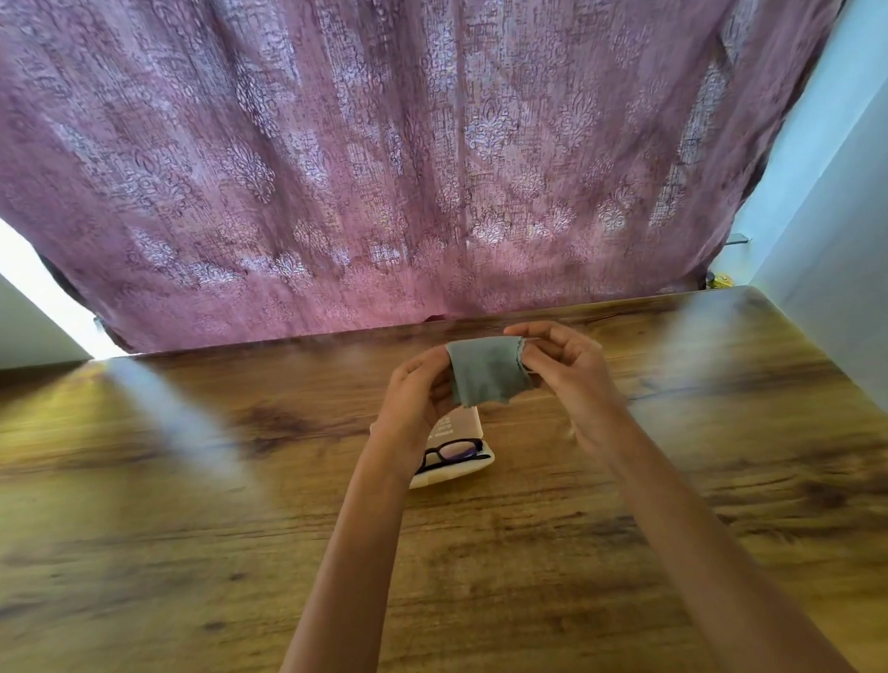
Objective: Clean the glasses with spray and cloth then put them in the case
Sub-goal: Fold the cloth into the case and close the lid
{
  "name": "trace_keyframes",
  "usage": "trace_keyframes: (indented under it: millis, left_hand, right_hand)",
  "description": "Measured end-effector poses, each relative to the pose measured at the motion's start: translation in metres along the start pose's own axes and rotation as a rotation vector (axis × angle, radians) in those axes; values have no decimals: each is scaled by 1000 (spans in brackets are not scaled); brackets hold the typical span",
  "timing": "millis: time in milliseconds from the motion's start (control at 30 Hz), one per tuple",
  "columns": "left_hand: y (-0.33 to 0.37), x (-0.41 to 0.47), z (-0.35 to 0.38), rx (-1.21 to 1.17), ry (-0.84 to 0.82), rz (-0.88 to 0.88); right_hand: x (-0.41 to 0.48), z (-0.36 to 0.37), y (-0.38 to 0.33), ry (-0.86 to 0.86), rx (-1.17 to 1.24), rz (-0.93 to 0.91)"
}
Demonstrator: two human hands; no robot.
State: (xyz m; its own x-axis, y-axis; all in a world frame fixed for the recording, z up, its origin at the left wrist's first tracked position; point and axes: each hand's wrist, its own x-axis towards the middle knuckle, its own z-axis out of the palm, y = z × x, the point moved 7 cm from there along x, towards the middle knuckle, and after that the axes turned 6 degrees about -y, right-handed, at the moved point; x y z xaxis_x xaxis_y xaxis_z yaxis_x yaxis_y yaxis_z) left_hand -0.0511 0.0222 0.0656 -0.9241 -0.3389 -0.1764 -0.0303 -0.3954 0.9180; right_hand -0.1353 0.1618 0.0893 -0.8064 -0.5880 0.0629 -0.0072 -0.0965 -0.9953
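Setting: domestic room in a home. Mauve floral-patterned curtain [422, 157] is hanging behind a wood-grain table [184, 530], with daylight glowing through its weave; pale blue painted walls [848, 243] are flanking both sides.

Left grip [416, 389], right grip [567, 371]: two pinches.

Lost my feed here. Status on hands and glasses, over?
Left hand and right hand both pinch the cloth, held above the table. Glasses rest on the white case. Nothing in the way.
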Motion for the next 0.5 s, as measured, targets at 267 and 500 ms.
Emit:
trace_keyframes:
  millis: [267,500]
  left_hand:
    - [-21,-5,2,-3,-112,-127]
    - [-13,-3,1,-8,-122,-55]
  right_hand:
    - [-1,-9,18,54,-31,125]
    - [-4,0,42,-147,315,326]
